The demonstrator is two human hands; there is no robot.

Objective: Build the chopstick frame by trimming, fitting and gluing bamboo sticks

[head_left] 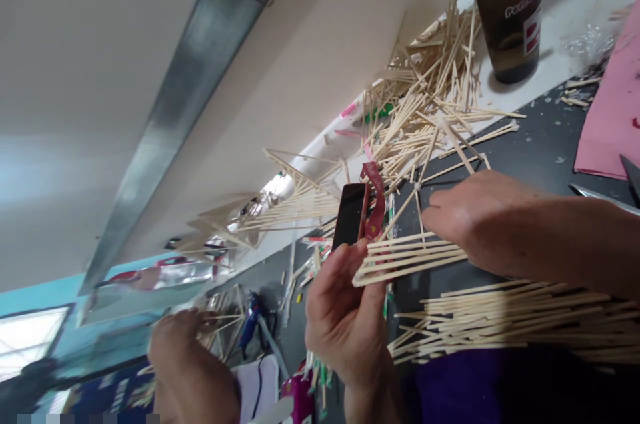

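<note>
Left hand (345,317): grip pinched on our stick row (415,268)
Right hand (475,217): grip we cannot tell
Stick spacing: best we keep it even

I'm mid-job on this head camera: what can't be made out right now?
Head view: right ends of the held wooden sticks, hidden behind the right hand.
Head view: whether the right fingertips grip those sticks, hidden by that hand itself.
Head view: lower end of the phone, hidden behind the left hand.
Head view: top of the drink bottle, cut off by the top edge.
</note>
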